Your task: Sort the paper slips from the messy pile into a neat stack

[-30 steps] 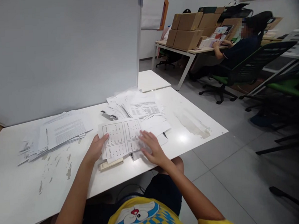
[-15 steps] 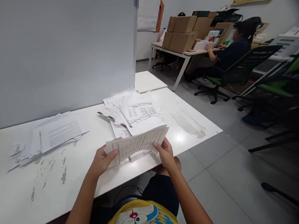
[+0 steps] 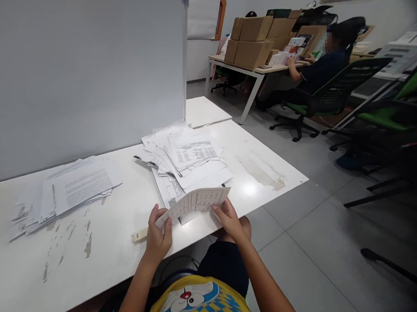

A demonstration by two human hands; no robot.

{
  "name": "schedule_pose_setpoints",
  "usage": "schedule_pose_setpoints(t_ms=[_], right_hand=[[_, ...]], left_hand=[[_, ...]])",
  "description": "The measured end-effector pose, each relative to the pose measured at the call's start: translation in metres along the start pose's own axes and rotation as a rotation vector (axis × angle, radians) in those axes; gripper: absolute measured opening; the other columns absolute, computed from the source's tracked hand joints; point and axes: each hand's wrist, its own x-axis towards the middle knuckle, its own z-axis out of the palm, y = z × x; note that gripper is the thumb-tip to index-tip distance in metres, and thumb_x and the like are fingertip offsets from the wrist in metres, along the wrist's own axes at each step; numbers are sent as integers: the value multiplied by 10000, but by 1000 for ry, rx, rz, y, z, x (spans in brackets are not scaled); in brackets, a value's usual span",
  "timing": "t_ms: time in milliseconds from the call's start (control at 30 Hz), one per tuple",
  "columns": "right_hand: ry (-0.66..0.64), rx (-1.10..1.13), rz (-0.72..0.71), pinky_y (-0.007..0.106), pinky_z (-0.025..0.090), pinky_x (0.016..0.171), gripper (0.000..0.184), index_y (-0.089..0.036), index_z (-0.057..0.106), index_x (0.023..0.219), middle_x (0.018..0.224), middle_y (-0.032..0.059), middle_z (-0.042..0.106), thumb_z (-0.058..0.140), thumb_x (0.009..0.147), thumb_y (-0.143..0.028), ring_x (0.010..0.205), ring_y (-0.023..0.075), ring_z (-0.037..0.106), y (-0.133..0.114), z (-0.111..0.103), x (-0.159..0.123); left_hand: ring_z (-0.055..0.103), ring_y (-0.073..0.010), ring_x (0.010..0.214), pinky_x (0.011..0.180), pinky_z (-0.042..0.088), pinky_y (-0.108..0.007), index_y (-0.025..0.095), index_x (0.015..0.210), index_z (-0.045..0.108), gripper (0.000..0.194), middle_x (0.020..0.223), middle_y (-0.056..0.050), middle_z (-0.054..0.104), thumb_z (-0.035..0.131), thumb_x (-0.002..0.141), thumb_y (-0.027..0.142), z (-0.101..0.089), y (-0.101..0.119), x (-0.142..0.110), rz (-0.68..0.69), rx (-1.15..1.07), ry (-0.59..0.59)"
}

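Observation:
My left hand (image 3: 157,235) has its thumb and fingers around the left end of a printed sheet of paper (image 3: 193,201). My right hand (image 3: 229,218) pinches the sheet's right end, thumb on the near face. The paper bows between the hands and carries a ruled grid of small marks. Just behind it lies a messy pile of printed papers (image 3: 194,149), some askew. Beside my left hand, a small cream-coloured bar (image 3: 140,235) rests on the table, partly hidden by that hand.
Another stack of papers (image 3: 80,186) lies on the left of the white table (image 3: 112,254). A grey partition panel (image 3: 81,74) stands along the back. To the right, a seated person (image 3: 324,70) works at a desk with cardboard boxes (image 3: 248,54), near office chairs (image 3: 345,88).
My left hand has shifted right along the sheet, which now bends more, its left end drawn inward. The cream bar has come into view. My right hand stays at the sheet's right end.

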Motion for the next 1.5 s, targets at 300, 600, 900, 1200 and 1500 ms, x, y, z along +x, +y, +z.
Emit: schedule_pose_setpoints(t_ms=[300,600,900,1200,1500], right_hand=[[-105,-14,339,409,543,822,398,-197,639,1092,1000,79,722,653,804,-471,950,279,661,-15,-49,-1],[-208,85,528,451,528,910,418,-201,687,1091,1079,84,735,732,731,-409,1017,287,668,-22,-55,-10],[-177,182,581,479,518,952,486,-192,686,1074,1098,98,737,802,678,-448,1007,288,679,-23,-61,-13],[-302,144,587,452,537,897,415,-201,691,1066,1036,74,746,768,711,-403,965,278,685,-26,-45,-9],[-297,157,569,435,542,882,444,-195,693,1088,1037,69,754,763,708,-412,955,270,690,-19,-46,-9]], left_hand=[[596,-259,1131,941,513,-419,216,1409,459,465,1202,-115,645,486,954,312,-38,28,20,224,555,-198],[516,-304,1329,1085,405,-456,149,1517,344,574,1371,-133,609,450,953,166,-41,4,-8,480,827,-217],[576,-288,1260,1040,484,-462,179,1454,448,577,1224,-122,689,541,893,81,-45,9,-10,530,677,-110],[605,-269,1242,1004,536,-431,173,1499,381,636,1302,-123,658,524,891,53,-44,8,-10,598,665,-224],[595,-269,1261,1045,521,-441,156,1449,475,551,1343,-123,628,512,899,150,-42,6,-13,520,673,-306]])
